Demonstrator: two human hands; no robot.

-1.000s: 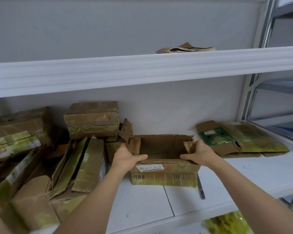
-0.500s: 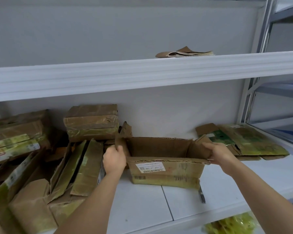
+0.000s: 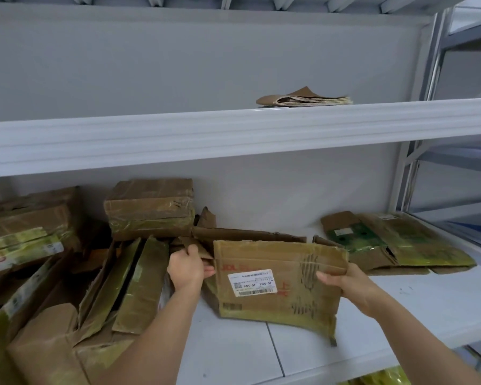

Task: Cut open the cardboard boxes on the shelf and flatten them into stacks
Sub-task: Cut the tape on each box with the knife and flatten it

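Note:
A brown cardboard box (image 3: 278,282) with a white label and yellowed tape stands tilted on the white shelf (image 3: 417,307), its labelled side facing me and its open top away from me. My left hand (image 3: 188,266) grips its left end flap. At the box's right side my right hand (image 3: 340,282) holds the edge, thumb on the front face. A dark cutter tip (image 3: 333,341) pokes out under the box's lower right corner.
Several taped and crushed boxes (image 3: 149,208) are piled at the left of the shelf. Flattened boxes (image 3: 395,243) lie stacked at the right by the shelf post. Folded cardboard (image 3: 303,98) lies on the upper shelf (image 3: 233,129).
The box has been tipped away from me, so its labelled front now faces up. My hands moved from the inner flaps to its left flap and right edge.

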